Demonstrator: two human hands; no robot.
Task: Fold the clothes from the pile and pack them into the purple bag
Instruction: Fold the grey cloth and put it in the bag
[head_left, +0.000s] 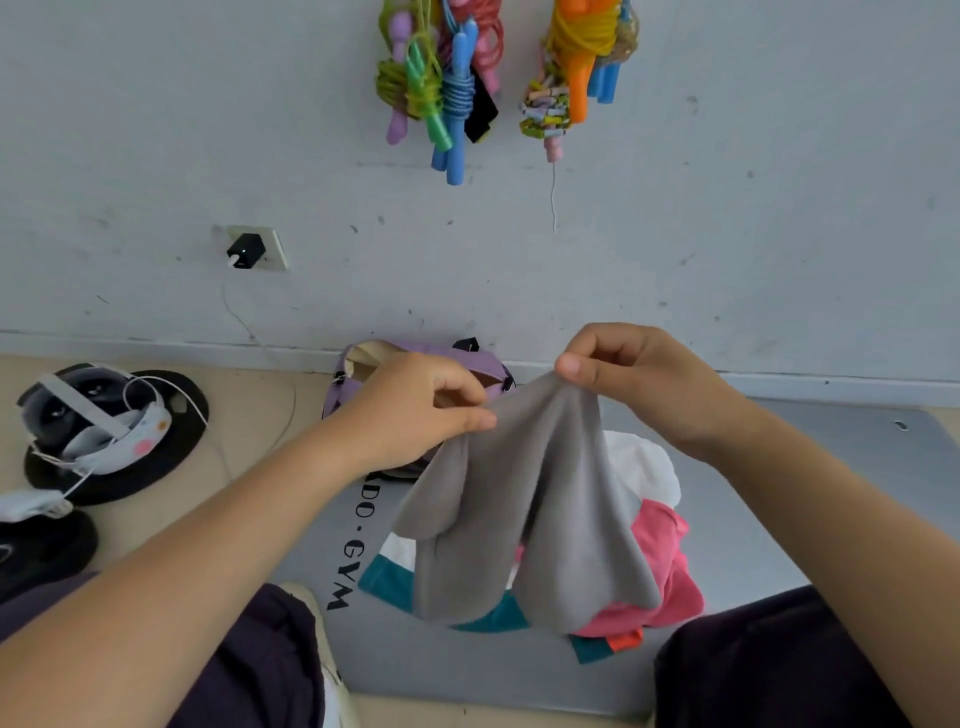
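A grey garment (530, 509) hangs in the air in front of me, bunched at its top edge. My left hand (421, 405) pinches that edge on the left, and my right hand (639, 379) pinches it on the right. Under it lies the pile of clothes (665, 566) on the grey mat: a pink piece, a white piece and a teal-and-white piece. The purple bag (363, 374) stands open against the wall behind my left hand, partly hidden by it.
The grey gym mat (779, 509) covers the floor ahead. At the left are black weight plates (171, 395) with a headset and white cable on them. Coloured jump ropes (447, 78) hang on the wall above. My knees frame the bottom corners.
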